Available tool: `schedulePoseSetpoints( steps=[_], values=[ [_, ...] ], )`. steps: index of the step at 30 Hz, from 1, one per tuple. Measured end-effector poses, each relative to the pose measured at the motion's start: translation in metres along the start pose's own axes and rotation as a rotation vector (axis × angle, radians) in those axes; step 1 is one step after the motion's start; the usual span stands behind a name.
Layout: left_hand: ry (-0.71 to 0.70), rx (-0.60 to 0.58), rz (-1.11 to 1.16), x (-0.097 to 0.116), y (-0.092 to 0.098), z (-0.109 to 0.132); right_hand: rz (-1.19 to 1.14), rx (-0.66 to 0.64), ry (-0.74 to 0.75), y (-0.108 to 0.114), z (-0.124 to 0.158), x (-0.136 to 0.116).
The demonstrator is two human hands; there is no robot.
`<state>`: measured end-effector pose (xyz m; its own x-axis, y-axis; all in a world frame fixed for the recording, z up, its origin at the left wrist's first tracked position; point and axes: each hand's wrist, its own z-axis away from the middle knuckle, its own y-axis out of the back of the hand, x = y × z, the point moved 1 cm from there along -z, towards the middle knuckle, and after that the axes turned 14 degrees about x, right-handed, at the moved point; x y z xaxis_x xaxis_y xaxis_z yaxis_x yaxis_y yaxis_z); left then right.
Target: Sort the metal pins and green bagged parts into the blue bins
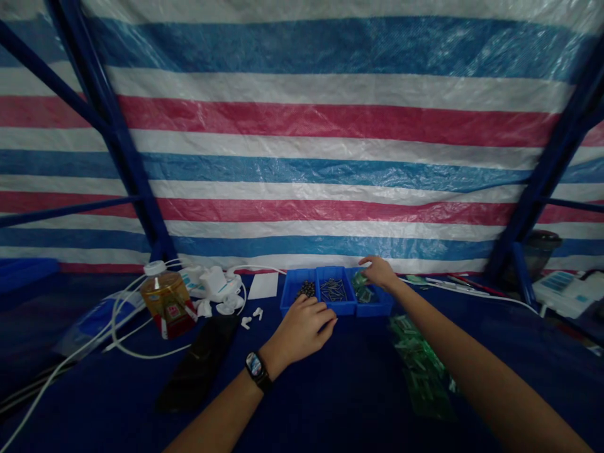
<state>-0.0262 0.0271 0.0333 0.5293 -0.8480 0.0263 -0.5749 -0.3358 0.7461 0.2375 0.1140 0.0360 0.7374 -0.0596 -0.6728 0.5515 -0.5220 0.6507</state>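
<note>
My left hand point(304, 327), a dark-banded smartwatch point(255, 368) on its wrist, is at the front of a blue parts bin. Its fingers are curled, and whatever is under them is hidden. Small dark round parts point(307, 289) fill the left compartment just beyond the fingers. Screws point(333, 290) lie in the middle compartment. Over the right compartment, my right hand point(379, 274) has its forefinger and thumb apart, right beside small green plastic packets point(362, 290). More green packets point(419, 362) lie on the table under my right forearm.
On the left stand a bottle of amber liquid point(168, 299), white chargers and cables point(217, 284), white earbuds point(251, 318) and a black pouch point(201, 362). A white card point(263, 285) lies beside the bin. A power strip point(566, 290) is at right. Blue metal posts and a striped tarp close the back.
</note>
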Motion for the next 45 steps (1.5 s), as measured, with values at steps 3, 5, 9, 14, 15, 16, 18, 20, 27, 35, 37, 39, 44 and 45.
schedulePoseSetpoints(
  steps=[3, 5, 9, 14, 15, 16, 18, 20, 27, 35, 37, 39, 44, 45],
  values=[
    [-0.008, -0.006, -0.009, 0.001, 0.001, -0.001, 0.153, -0.027, 0.051, -0.012, 0.006, -0.006],
    [-0.012, -0.004, -0.006, 0.001, 0.001, -0.001, 0.246, -0.033, 0.101, -0.012, 0.009, -0.01],
    [-0.01, 0.013, -0.003, 0.0, 0.002, 0.0, 0.388, -0.055, 0.211, 0.008, 0.01, -0.019],
    [-0.008, 0.012, -0.003, 0.001, 0.002, 0.001, 0.57, -0.223, 0.302, 0.029, 0.013, -0.027],
    [-0.011, 0.009, -0.003, 0.002, 0.001, 0.001, 0.599, -0.269, 0.306, 0.027, 0.016, -0.028],
    [-0.013, 0.005, -0.005, 0.002, 0.001, 0.001, 0.624, -0.303, 0.302, 0.024, 0.019, -0.03],
    [-0.015, -0.007, -0.007, 0.003, 0.0, 0.001, 0.662, -0.324, 0.283, 0.016, 0.026, -0.032],
    [-0.019, -0.017, -0.011, 0.002, 0.0, 0.0, 0.685, -0.298, 0.261, 0.012, 0.03, -0.033],
    [-0.033, 0.013, -0.014, 0.001, 0.002, -0.001, 0.625, -0.135, 0.265, 0.057, 0.003, -0.037],
    [-0.031, -0.011, -0.013, 0.001, -0.001, 0.0, 0.436, -0.167, 0.279, 0.032, -0.004, -0.04],
    [-0.03, -0.011, -0.017, 0.001, -0.001, 0.0, 0.416, -0.17, 0.259, 0.014, 0.0, -0.034],
    [-0.028, -0.012, -0.021, 0.0, -0.001, 0.0, 0.376, -0.162, 0.241, 0.004, 0.001, -0.027],
    [-0.032, 0.002, -0.024, 0.0, 0.0, 0.0, 0.294, -0.144, 0.204, 0.019, -0.003, -0.012],
    [-0.036, 0.003, -0.028, 0.0, 0.001, 0.0, 0.293, -0.15, 0.213, 0.023, -0.002, -0.011]
  ],
)
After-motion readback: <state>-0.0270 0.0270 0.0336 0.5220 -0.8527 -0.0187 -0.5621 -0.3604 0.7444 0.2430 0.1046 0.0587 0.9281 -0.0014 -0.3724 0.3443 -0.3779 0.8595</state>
